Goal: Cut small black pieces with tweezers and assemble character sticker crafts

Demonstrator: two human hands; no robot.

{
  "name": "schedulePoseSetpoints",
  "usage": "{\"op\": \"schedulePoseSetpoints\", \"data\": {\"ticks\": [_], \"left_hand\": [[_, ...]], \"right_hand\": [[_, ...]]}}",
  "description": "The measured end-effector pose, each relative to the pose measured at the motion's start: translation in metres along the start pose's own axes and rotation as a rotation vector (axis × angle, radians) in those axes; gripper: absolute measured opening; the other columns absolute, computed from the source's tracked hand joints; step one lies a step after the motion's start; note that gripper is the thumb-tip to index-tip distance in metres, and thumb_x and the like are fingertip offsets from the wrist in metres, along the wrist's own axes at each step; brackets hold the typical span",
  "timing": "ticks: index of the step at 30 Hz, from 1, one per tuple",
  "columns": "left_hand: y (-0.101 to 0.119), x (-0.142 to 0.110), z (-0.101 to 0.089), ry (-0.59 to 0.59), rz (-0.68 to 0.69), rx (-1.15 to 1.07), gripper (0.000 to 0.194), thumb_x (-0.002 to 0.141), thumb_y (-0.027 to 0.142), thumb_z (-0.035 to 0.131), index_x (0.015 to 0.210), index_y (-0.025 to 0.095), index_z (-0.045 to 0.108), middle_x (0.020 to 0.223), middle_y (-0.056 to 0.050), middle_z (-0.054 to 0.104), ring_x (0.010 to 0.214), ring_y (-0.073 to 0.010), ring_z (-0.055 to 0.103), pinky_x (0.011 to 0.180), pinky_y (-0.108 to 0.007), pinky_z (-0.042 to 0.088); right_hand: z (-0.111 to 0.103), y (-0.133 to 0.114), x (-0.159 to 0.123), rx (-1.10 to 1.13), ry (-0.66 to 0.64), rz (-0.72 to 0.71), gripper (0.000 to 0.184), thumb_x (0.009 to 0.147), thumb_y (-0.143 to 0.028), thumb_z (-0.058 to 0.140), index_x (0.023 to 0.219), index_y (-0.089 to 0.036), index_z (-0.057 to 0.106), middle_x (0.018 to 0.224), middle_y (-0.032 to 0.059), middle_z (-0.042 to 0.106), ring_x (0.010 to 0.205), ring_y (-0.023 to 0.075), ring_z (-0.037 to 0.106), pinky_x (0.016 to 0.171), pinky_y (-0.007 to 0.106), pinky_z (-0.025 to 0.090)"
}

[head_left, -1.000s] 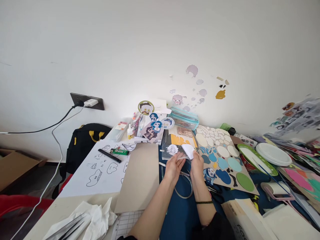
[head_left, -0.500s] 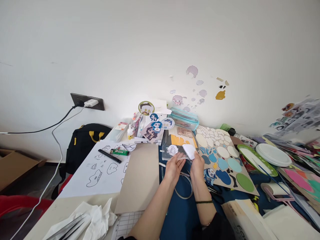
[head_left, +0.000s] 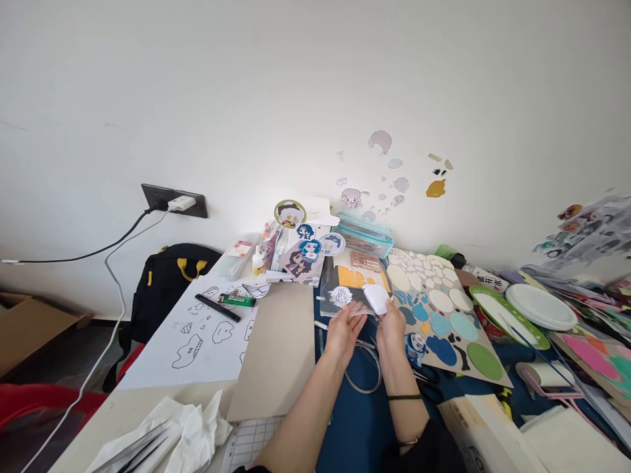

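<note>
My left hand (head_left: 344,335) and my right hand (head_left: 392,330) are raised side by side over the dark blue mat (head_left: 355,414). Between them they hold a clear plastic sleeve (head_left: 345,299) with a small white-haired figure printed on it. The right hand's fingers pinch a small white piece (head_left: 377,297) at the sleeve's right edge. The left hand's fingers grip the sleeve's lower edge. A black band (head_left: 404,397) circles my right wrist. Below the hands a clear loop of tubing (head_left: 367,374) lies on the mat.
A brown board with cream, blue and green cut-outs (head_left: 444,315) lies right of the hands. Green and white plates (head_left: 522,309) sit further right. Left are a beige card (head_left: 276,348), a sheet of line drawings (head_left: 202,332) with a pen, and crumpled tissue (head_left: 182,433). A black backpack (head_left: 167,282) stands by the wall.
My hands and the sleeve have stayed almost still. The white piece in my right fingers has lifted slightly.
</note>
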State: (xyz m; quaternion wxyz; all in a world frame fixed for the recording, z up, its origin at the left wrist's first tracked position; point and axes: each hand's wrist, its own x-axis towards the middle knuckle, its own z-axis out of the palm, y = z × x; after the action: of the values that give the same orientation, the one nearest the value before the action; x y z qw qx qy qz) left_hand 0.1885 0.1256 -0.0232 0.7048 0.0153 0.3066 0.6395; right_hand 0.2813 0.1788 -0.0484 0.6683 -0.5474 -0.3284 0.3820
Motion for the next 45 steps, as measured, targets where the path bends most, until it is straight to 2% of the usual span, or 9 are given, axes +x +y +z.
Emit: {"op": "schedulePoseSetpoints", "data": {"ticks": [11,20,28,37,45], "left_hand": [[0.004,-0.002,-0.002,-0.002,-0.003,-0.013,0.024,0.091,0.018,0.041,0.097,0.007,0.061,0.119,-0.020,0.060,0.101,-0.0232,0.064,0.095,-0.036,0.048],[0.003,-0.001,-0.001,-0.001,-0.009,-0.023,0.022,0.091,0.018,0.040,0.096,0.007,0.059,0.122,-0.021,0.058,0.096,-0.0218,0.065,0.090,-0.033,0.051],[0.003,-0.001,-0.002,0.013,-0.011,-0.029,0.022,0.091,0.018,0.041,0.096,0.007,0.059,0.119,-0.020,0.060,0.095,-0.0214,0.066,0.089,-0.033,0.051],[0.003,0.001,-0.005,0.027,-0.013,-0.034,0.020,0.089,0.018,0.045,0.097,0.008,0.061,0.113,-0.019,0.063,0.097,-0.0227,0.065,0.091,-0.035,0.050],[0.004,0.001,-0.005,0.025,-0.016,-0.040,0.020,0.089,0.018,0.045,0.095,0.006,0.060,0.116,-0.021,0.061,0.096,-0.0237,0.066,0.090,-0.036,0.050]], "right_hand": [[-0.001,-0.007,0.004,0.172,0.103,0.113,0.018,0.090,-0.029,0.052,0.091,-0.011,0.058,0.085,0.0020,0.063,0.073,0.0116,0.062,0.068,0.029,0.053],[-0.001,-0.008,0.004,0.215,0.097,0.126,0.021,0.090,-0.032,0.053,0.093,-0.012,0.059,0.082,0.0011,0.064,0.068,0.0104,0.062,0.063,0.027,0.052],[-0.003,-0.016,0.004,0.301,0.132,0.200,0.013,0.089,-0.022,0.051,0.092,-0.011,0.058,0.078,0.0013,0.066,0.067,0.0107,0.064,0.064,0.026,0.054],[-0.007,-0.026,0.002,0.332,0.116,0.214,0.021,0.082,-0.024,0.049,0.099,-0.013,0.056,0.086,0.0055,0.069,0.075,0.0134,0.068,0.072,0.028,0.056],[-0.011,-0.027,0.003,0.326,0.113,0.208,0.025,0.080,-0.028,0.053,0.103,-0.016,0.054,0.092,0.0050,0.068,0.082,0.0154,0.067,0.074,0.032,0.057]]}}
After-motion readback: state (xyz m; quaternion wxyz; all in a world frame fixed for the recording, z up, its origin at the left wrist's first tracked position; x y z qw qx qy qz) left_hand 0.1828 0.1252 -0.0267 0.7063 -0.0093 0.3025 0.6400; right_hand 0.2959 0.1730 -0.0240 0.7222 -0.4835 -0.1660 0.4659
